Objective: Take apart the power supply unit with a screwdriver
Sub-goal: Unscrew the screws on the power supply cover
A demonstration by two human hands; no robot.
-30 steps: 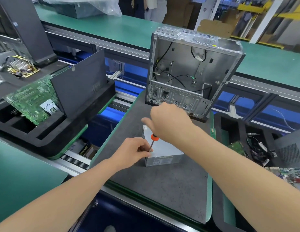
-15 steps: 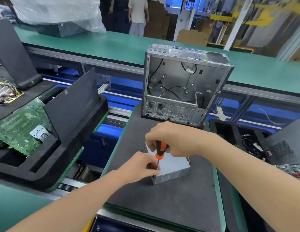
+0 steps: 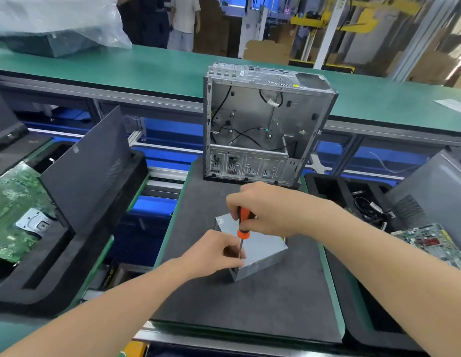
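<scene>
Right grip (image 3: 265, 210) higher on screwdriver (image 3: 243, 233)

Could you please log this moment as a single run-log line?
right hand: grips screwdriver handle | left hand: holds power supply unit corner beside shaft | tip: hidden by fingers | surface: grey mat | behind: open case

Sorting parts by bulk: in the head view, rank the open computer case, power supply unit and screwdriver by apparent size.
1. open computer case
2. power supply unit, nearer the camera and partly covered, yet clearly smaller
3. screwdriver
</scene>
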